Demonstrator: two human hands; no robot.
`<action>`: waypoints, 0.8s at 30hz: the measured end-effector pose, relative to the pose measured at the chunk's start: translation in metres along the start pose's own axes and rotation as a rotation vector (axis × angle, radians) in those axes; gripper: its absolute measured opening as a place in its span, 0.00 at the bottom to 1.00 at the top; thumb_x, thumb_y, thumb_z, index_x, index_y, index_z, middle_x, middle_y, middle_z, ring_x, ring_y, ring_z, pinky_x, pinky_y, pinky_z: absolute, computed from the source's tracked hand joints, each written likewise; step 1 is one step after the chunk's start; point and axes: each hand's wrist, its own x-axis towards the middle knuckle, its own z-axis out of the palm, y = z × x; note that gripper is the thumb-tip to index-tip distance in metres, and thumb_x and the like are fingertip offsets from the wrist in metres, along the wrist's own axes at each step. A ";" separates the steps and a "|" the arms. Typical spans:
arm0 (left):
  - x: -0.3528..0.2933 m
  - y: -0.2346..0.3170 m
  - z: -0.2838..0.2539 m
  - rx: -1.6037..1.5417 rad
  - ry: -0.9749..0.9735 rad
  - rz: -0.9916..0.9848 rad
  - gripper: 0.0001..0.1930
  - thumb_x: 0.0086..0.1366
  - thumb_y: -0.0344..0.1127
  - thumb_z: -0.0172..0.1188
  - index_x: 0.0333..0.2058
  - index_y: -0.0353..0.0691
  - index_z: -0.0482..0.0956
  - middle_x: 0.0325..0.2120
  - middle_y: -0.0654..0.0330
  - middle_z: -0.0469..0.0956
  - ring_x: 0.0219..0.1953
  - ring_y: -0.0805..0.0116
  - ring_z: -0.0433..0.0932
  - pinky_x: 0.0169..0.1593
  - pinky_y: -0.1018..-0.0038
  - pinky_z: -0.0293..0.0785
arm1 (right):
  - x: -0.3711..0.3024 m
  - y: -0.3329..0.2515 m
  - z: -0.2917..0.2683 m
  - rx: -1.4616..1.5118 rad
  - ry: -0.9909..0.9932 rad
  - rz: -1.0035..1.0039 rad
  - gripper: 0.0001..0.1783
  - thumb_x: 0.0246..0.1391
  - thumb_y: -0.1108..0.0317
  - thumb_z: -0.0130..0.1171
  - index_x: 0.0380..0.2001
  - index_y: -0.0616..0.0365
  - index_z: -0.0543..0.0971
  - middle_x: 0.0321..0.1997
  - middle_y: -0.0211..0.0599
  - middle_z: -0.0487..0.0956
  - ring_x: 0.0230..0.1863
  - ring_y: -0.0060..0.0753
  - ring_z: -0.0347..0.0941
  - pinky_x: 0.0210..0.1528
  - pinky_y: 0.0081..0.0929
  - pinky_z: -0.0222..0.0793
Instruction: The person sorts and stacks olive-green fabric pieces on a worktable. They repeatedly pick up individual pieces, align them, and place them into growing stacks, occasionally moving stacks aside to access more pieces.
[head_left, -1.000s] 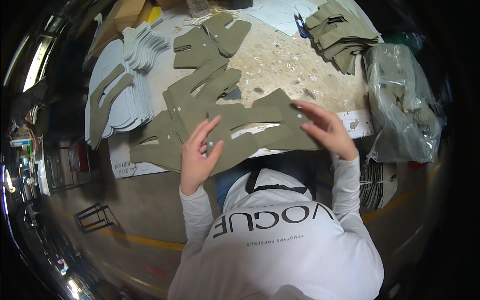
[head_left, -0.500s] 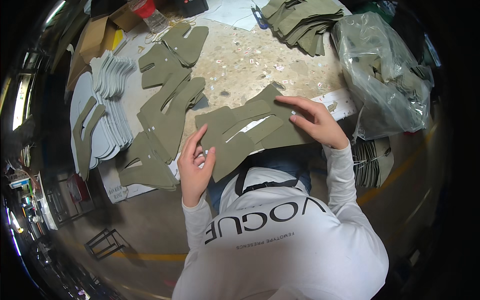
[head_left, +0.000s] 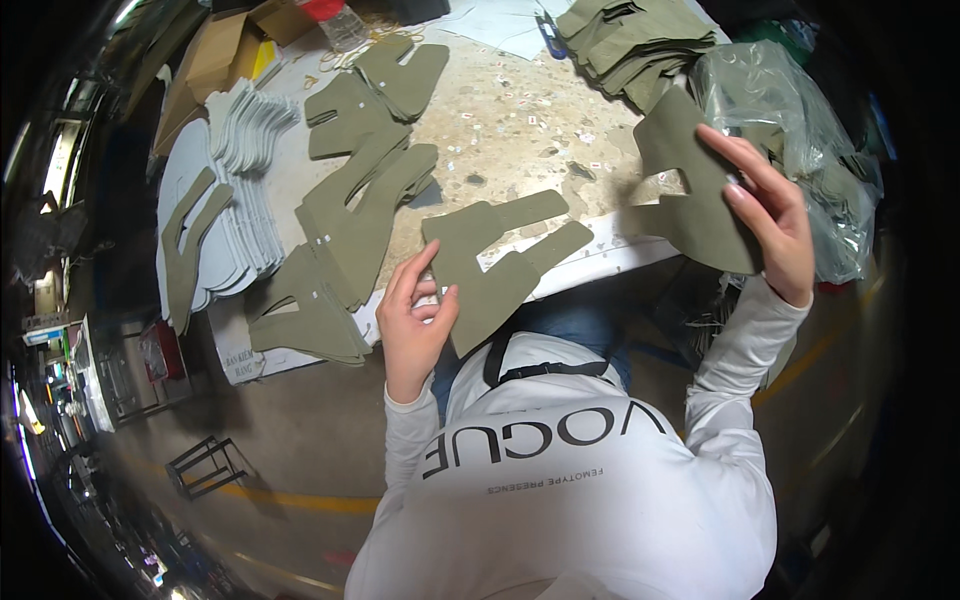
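Observation:
My right hand (head_left: 770,220) holds a flat olive cut-out piece (head_left: 690,150) by its outer edge, lifted at the right, its prongs blurred and pointing left. A second two-pronged olive piece (head_left: 475,240) lies at the table's near edge, partly overhanging it. My left hand (head_left: 412,320) grips this one at its left edge, index finger and thumb apart on top, other fingers curled. Small white labels sit on the pieces near my fingers. Left of that hand lie several stacks of like olive pieces (head_left: 350,225).
Pale grey cut pieces (head_left: 240,210) are stacked at the far left, beside a cardboard box (head_left: 215,60). At the back right are layered olive pieces (head_left: 630,45), blue snips (head_left: 550,38) and a clear plastic bag (head_left: 760,85). Tiny labels dot the worn tabletop (head_left: 500,120).
My right hand has moved right and drawn its piece away from the other one, whose prongs now lie bare. My left hand stays on its piece; the whole view has shifted slightly.

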 end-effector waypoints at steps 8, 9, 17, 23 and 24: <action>-0.008 -0.008 -0.007 -0.150 0.113 -0.065 0.19 0.66 0.21 0.52 0.56 0.30 0.72 0.42 0.52 0.80 0.38 0.73 0.81 0.39 0.78 0.81 | 0.011 -0.016 0.047 0.329 -0.122 -0.114 0.27 0.52 0.74 0.55 0.56 0.74 0.73 0.58 0.52 0.73 0.60 0.38 0.67 0.65 0.29 0.56; -0.008 -0.010 -0.007 -0.178 0.113 -0.059 0.18 0.67 0.21 0.51 0.56 0.30 0.72 0.41 0.52 0.80 0.38 0.74 0.81 0.40 0.78 0.81 | 0.010 -0.014 0.054 0.379 -0.083 -0.072 0.26 0.52 0.74 0.55 0.56 0.74 0.73 0.56 0.52 0.74 0.60 0.38 0.67 0.65 0.30 0.56; -0.006 -0.013 -0.008 -0.153 0.116 -0.067 0.17 0.69 0.23 0.51 0.55 0.29 0.72 0.41 0.52 0.80 0.36 0.74 0.80 0.40 0.78 0.80 | 0.024 0.061 0.087 0.224 -0.195 0.142 0.23 0.59 0.76 0.52 0.59 0.62 0.74 0.57 0.39 0.75 0.58 0.29 0.69 0.63 0.25 0.60; -0.008 -0.011 -0.007 -0.169 0.124 -0.079 0.17 0.67 0.21 0.52 0.55 0.28 0.72 0.42 0.52 0.80 0.35 0.75 0.80 0.39 0.79 0.79 | 0.012 0.090 0.082 0.140 -0.206 0.167 0.23 0.58 0.77 0.51 0.58 0.63 0.74 0.59 0.39 0.75 0.60 0.29 0.68 0.64 0.25 0.57; -0.009 -0.010 -0.007 -0.174 0.124 -0.077 0.18 0.67 0.21 0.53 0.55 0.29 0.72 0.42 0.52 0.79 0.35 0.76 0.80 0.39 0.80 0.79 | 0.011 0.090 0.082 0.141 -0.199 0.163 0.23 0.58 0.77 0.51 0.58 0.63 0.74 0.59 0.39 0.75 0.60 0.29 0.68 0.64 0.25 0.57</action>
